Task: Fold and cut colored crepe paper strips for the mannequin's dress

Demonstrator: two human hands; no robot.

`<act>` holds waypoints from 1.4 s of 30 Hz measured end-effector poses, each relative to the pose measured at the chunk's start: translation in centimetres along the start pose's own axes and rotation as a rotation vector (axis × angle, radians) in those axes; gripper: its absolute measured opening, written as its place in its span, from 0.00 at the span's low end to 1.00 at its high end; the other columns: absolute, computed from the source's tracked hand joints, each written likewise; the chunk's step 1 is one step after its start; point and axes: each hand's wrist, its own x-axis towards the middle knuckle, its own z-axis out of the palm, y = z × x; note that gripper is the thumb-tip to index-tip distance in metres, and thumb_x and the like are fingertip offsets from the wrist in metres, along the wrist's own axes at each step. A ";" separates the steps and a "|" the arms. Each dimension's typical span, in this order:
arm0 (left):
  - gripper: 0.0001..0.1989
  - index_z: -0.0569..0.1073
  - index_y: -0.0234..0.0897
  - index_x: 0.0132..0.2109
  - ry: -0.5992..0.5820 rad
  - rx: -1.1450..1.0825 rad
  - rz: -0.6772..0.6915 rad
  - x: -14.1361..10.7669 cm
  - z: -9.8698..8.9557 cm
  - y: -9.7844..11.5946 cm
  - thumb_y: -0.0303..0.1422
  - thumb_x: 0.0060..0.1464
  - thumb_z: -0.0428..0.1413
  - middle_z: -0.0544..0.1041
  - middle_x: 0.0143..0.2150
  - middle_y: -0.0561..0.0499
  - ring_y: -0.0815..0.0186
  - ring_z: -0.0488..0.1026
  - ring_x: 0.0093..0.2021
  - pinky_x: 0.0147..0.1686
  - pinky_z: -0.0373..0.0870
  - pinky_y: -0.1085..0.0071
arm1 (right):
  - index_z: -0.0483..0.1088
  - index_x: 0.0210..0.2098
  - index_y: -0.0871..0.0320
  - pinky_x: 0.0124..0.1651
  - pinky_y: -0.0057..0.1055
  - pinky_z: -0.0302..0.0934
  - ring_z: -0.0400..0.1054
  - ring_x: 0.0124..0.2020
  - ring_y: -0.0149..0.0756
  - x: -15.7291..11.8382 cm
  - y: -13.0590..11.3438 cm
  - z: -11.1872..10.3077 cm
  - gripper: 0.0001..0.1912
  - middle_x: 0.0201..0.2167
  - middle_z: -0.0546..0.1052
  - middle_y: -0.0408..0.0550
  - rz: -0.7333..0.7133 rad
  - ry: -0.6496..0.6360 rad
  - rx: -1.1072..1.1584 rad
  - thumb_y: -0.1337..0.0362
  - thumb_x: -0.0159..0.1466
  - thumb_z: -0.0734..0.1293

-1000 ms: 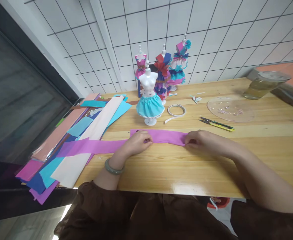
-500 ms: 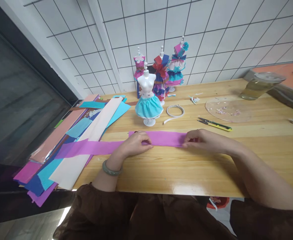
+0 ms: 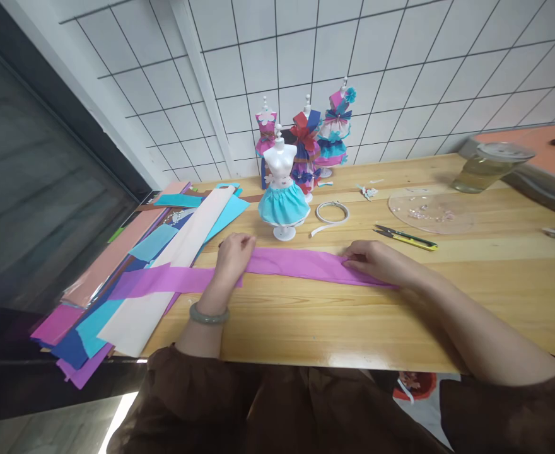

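Note:
A purple crepe paper strip [image 3: 296, 263] lies lengthwise on the wooden table. At its left end my left hand [image 3: 233, 257], with a bangle at the wrist, is closed with fingertips pinched by the strip's upper corner. Toward the right, my right hand [image 3: 372, 260] pinches the strip's upper edge, and the end runs on beneath the hand. A second purple strip [image 3: 183, 279] passes under my left wrist and over the paper pile. Behind the strip stands a small white dress form [image 3: 280, 161] in a turquoise skirt [image 3: 284, 205].
Coloured paper sheets [image 3: 159, 271] are piled at the left. A roll of white tape [image 3: 332, 213], yellow-handled thread snips [image 3: 406, 238], a clear plate with beads [image 3: 431, 213] and a cup of pale liquid [image 3: 490, 167] stand or lie rightward. Several dressed forms [image 3: 306, 139] stand near the tiled wall.
My left hand has moved left and away from me to the strip's left end. The strip has shifted right and slants slightly, its right end now reaching under my right hand.

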 end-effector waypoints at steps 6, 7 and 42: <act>0.17 0.76 0.36 0.37 -0.160 0.004 -0.012 0.7 0.0 -2.6 0.44 0.42 0.58 0.75 0.40 0.45 0.59 0.71 0.41 0.41 0.65 0.66 | 0.72 0.34 0.58 0.34 0.30 0.60 0.67 0.31 0.36 -0.1 0.3 -0.2 0.12 0.31 0.75 0.48 -0.017 -0.002 0.091 0.59 0.57 0.61; 0.14 0.76 0.37 0.34 -0.164 -0.002 -0.003 0.7 0.1 -2.7 0.42 0.42 0.59 0.75 0.38 0.46 0.59 0.71 0.40 0.41 0.65 0.66 | 0.72 0.35 0.58 0.35 0.31 0.60 0.68 0.32 0.36 -0.1 0.4 -0.2 0.12 0.32 0.76 0.48 -0.008 -0.014 0.121 0.58 0.57 0.62; 0.35 0.65 0.31 0.50 -0.466 -1.634 -0.384 -0.6 -1.6 2.5 0.58 0.50 0.45 0.72 0.50 0.33 0.53 0.69 0.52 0.50 0.66 0.56 | 0.71 0.39 0.59 0.30 0.27 0.60 0.68 0.26 0.29 -0.1 -3.9 3.0 0.22 0.28 0.77 0.44 0.225 -0.130 1.057 0.52 0.49 0.72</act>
